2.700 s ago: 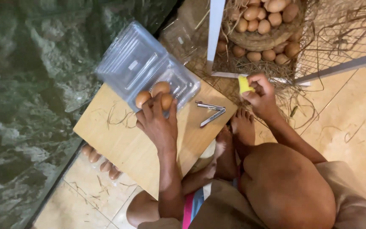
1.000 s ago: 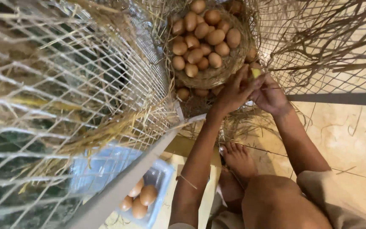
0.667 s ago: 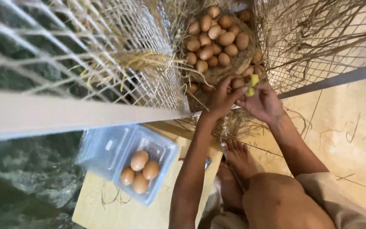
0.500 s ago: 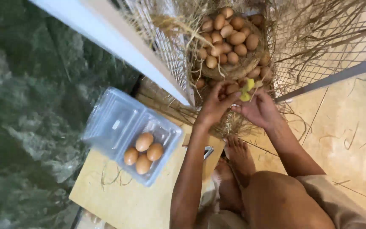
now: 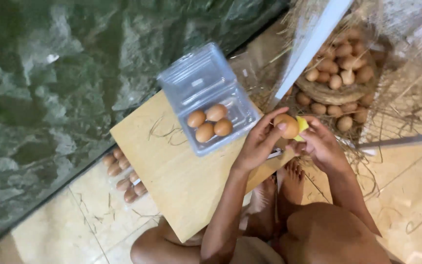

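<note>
My left hand holds a brown egg by its fingertips, just right of the clear plastic egg box. My right hand presses a small yellow cloth against that egg. The box lies open on a light wooden board and holds several brown eggs in its near half. A straw nest basket piled with several eggs stands behind my hands, to the right.
A white frame bar with wire mesh and loose straw crosses the upper right. Packed eggs lie on the tiled floor left of the board. A dark green stone wall fills the left. My bare feet rest under the board's edge.
My left hand went from the box up to the nest basket, took an egg, and came back down beside the box. The right hand with the yellow cloth now meets the egg.
</note>
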